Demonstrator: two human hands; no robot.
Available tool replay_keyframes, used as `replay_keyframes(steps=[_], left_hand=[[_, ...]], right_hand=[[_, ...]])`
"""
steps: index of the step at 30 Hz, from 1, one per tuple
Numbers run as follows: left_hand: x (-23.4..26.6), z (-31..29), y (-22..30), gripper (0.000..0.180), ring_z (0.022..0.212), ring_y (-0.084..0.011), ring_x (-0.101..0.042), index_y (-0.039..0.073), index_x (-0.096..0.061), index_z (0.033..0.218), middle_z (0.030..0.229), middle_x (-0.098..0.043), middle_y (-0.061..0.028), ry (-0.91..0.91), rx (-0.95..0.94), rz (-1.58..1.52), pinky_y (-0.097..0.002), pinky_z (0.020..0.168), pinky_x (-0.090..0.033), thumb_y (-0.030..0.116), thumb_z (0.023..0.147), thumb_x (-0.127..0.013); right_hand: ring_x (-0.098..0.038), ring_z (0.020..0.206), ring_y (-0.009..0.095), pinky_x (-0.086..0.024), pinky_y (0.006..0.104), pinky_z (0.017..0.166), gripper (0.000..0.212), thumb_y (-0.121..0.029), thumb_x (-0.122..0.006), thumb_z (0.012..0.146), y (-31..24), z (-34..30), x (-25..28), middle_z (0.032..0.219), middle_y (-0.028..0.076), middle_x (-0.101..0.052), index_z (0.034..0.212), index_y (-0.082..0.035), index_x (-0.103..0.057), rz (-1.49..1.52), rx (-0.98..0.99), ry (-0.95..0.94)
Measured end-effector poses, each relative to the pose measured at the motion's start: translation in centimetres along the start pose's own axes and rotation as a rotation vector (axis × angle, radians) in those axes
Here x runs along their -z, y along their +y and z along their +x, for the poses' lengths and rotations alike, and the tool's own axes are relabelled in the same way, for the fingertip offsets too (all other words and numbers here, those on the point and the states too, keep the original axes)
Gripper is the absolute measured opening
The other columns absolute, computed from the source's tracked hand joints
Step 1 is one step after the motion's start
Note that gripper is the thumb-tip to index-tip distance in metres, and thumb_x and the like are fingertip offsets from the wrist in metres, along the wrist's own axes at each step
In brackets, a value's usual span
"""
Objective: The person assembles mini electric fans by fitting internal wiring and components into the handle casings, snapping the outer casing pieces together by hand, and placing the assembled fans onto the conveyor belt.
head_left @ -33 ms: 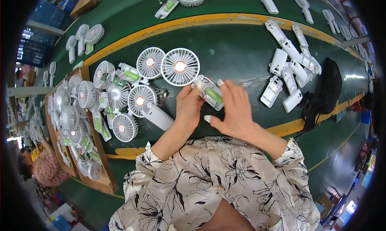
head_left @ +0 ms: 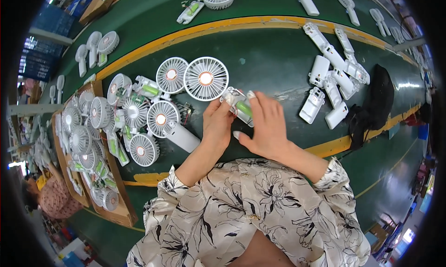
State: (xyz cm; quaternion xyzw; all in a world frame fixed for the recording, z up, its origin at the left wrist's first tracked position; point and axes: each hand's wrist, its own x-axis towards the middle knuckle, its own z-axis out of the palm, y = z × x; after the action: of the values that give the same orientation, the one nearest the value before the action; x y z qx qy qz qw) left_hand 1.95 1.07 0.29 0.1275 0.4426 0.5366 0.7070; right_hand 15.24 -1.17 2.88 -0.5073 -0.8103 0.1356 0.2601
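A white handheld fan (head_left: 206, 79) lies with its round grille away from me and its opened handle toward my hands. Inside that handle are a green battery cell (head_left: 244, 109) and thin wires. My left hand (head_left: 217, 124) is closed around the handle's left side, just below the grille. Over the handle's right side, my right hand (head_left: 267, 127) is spread, its fingertips touching the edge and its thumb held apart. Part of the handle's lower end is hidden behind the right fingers.
More fans, several with open handles, crowd the green bench at left, beside a cardboard box (head_left: 121, 195) full of fans. White handle shells (head_left: 312, 105) lie piled at right, near a black cloth-like thing (head_left: 378, 95). A yellow-edged strip (head_left: 218, 20) crosses behind. Another person (head_left: 55, 195) is at far left.
My right hand has shifted slightly left, covering more of the handle and battery. The left hand keeps its grip, and the whole view has moved a little.
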Motion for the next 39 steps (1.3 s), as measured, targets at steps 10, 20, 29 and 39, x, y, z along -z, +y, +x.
replay_keyframes(steps=[10, 20, 29, 39], left_hand=[[0.0, -0.7, 0.2, 0.028, 0.096, -0.0172, -0.054, -0.001, -0.049, 0.111, 0.106, -0.056, -0.0120, -0.068, -0.026, -0.060, -0.0301, 0.084, -0.043, 0.010, 0.085, -0.050], [0.0, -0.8, -0.9, 0.031, 0.094, -0.0238, -0.057, -0.004, -0.047, 0.111, 0.102, -0.058, -0.0166, -0.176, -0.155, 0.051, -0.0330, 0.084, -0.045, 0.009, 0.083, -0.052], [-0.4, -0.7, -0.3, 0.027, 0.086, -0.0281, -0.060, -0.005, -0.048, 0.106, 0.097, -0.059, -0.0186, -0.131, 0.217, 0.252, -0.0371, 0.075, -0.050, 0.006, 0.082, -0.046], [0.3, -0.8, 0.0, 0.030, 0.092, -0.0303, -0.058, -0.009, -0.047, 0.107, 0.101, -0.057, -0.0208, -0.156, 0.269, 0.218, -0.0392, 0.080, -0.049, 0.007, 0.082, -0.045]], right_hand=[[-0.057, 0.076, 0.026, -0.046, 0.0344, 0.065, 0.068, -0.021, -0.069, 0.065, 0.5, 1.5, -1.7, 0.089, 0.014, -0.056, 0.119, 0.007, -0.037, 0.431, -0.417, 0.038], [-0.057, 0.082, 0.013, -0.046, 0.0252, 0.070, 0.061, -0.014, -0.068, 0.068, 1.9, 0.8, -1.1, 0.090, 0.014, -0.060, 0.117, 0.009, -0.039, 1.136, -0.646, -0.088], [-0.056, 0.069, 0.026, -0.046, 0.0339, 0.055, 0.056, -0.032, -0.071, 0.063, 7.3, -5.5, 7.0, 0.081, 0.012, -0.053, 0.102, 0.002, -0.050, -0.263, -0.394, 0.199], [-0.052, 0.078, 0.034, -0.045, 0.0387, 0.064, 0.050, -0.006, -0.059, 0.067, 6.5, -3.8, 3.2, 0.096, 0.018, -0.050, 0.112, 0.006, -0.040, -0.063, -0.272, 0.209]])
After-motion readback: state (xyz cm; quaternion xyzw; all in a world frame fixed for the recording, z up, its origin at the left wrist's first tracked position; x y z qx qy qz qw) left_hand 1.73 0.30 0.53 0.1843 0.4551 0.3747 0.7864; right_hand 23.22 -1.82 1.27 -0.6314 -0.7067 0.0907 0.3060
